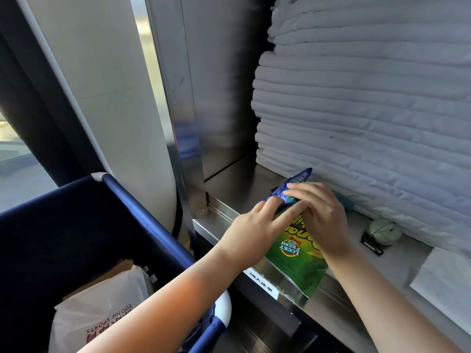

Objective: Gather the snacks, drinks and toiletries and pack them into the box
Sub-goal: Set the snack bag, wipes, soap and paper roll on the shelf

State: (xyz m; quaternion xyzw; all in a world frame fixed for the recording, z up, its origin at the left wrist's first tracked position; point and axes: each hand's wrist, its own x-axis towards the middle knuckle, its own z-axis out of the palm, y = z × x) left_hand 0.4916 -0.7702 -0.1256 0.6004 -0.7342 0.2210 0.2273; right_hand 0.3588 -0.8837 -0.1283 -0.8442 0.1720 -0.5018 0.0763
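Looking down past your elbows, you have a blue cloth bin at your lower left, with a white plastic bag printed in red lying inside it. Both your forearms reach forward and meet over the front lip of a steel shelf. A green snack bag stands tilted on that lip, its lower end hanging over a small white label (printed characters, too small to read). Your right hand is curled over the top of the green snack bag, thumb against its face. Your left hand pinches the near end of a blue packet, which pokes up just behind the snack bag, touching the fingertips of both hands. Further right on the shelf sits a round pale case with a black clip. Behind everything, a tall stack of folded white linen fills the back of the shelf.
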